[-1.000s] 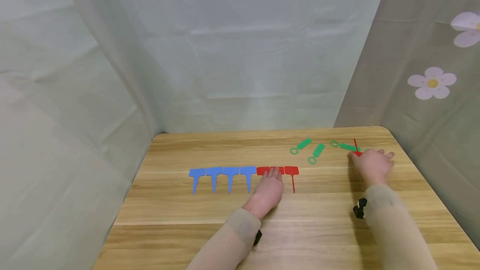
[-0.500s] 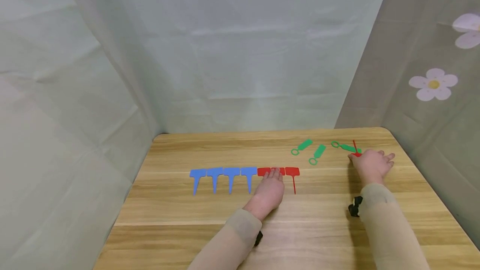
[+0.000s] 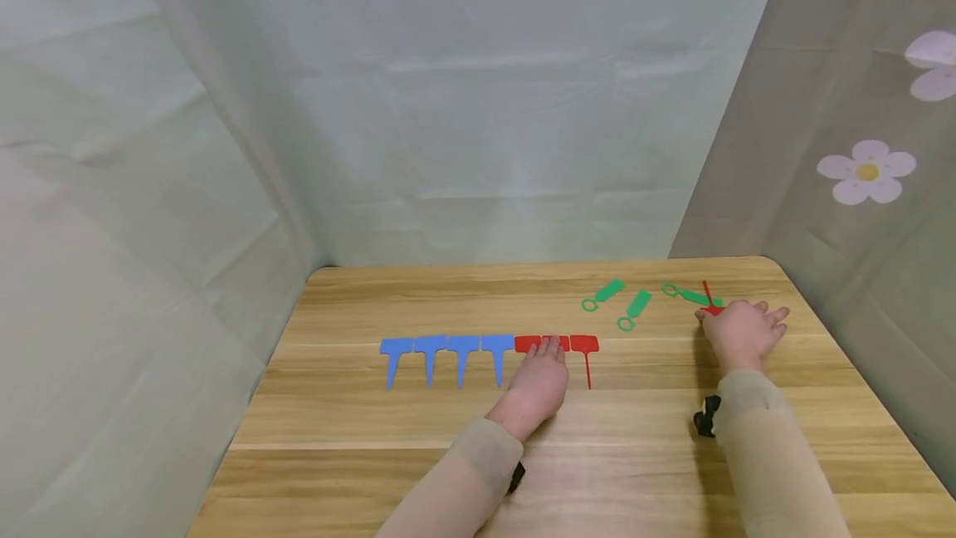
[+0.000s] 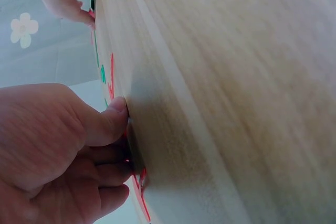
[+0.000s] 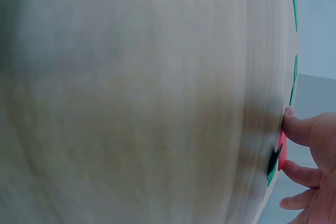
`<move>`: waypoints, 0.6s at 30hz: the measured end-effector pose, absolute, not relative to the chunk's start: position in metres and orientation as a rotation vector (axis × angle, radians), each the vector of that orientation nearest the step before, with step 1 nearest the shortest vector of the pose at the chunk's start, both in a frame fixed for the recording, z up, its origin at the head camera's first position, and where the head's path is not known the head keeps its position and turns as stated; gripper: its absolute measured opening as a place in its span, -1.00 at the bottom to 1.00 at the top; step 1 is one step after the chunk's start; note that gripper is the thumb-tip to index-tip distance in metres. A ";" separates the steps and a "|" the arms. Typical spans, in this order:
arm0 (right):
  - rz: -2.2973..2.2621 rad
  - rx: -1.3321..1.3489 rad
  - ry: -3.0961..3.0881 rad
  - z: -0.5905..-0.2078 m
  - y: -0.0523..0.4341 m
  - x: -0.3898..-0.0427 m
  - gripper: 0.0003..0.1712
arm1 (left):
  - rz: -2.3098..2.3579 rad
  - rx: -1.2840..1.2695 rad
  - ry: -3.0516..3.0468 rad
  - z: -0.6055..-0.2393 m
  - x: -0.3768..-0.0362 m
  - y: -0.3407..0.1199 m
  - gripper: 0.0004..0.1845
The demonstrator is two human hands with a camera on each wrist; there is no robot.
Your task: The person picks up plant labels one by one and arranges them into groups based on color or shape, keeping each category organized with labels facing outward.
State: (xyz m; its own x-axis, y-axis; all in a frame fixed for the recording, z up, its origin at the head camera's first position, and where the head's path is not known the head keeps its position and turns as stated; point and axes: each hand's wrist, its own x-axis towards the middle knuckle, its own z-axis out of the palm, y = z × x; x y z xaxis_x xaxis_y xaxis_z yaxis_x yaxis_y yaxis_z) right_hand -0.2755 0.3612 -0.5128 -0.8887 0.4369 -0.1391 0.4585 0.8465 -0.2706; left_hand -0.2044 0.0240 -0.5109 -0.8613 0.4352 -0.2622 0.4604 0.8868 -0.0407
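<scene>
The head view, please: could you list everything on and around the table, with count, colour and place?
blue T-shaped tags: four, blue, in a row left of centre on the table.
red T-shaped tags: three, red, continuing that row; two partly under the left hand.
loose red tag: one, red, far right, at the right hand's fingers.
green loop tags: at least three, green, scattered far right; one lies by the right hand.
table: one, light wood.
cloth backdrop: pale green, with flower prints at right.
left hand: resting flat on the red row.
right hand: on the loose red tag.

No readable text, labels or numbers anywhere.
</scene>
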 end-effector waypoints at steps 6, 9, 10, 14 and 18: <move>-0.482 0.741 2.959 -0.513 0.360 -0.275 -0.03 | -0.161 0.690 2.822 -0.512 -0.204 0.024 -0.45; -0.476 0.752 2.955 -0.513 0.359 -0.277 -0.03 | -0.157 0.691 2.822 -0.511 -0.204 0.025 -0.45; -0.475 0.756 2.952 -0.513 0.359 -0.277 -0.04 | -0.155 0.687 2.820 -0.511 -0.204 0.025 -0.45; -0.464 0.772 2.939 -0.514 0.359 -0.279 -0.04 | -0.155 0.680 2.820 -0.511 -0.204 0.025 -0.45; -0.466 0.782 2.934 -0.514 0.358 -0.280 -0.04 | -0.146 0.679 2.822 -0.511 -0.204 0.025 -0.45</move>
State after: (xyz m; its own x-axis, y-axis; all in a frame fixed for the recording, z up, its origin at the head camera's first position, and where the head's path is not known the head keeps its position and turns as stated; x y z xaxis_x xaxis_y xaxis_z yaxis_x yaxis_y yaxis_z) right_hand -0.2801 0.3583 -0.5140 -0.8682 0.4749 -0.1435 0.4960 0.8247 -0.2718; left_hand -0.2039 0.0247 -0.5114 -0.8647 0.4359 -0.2495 0.4593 0.8873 -0.0418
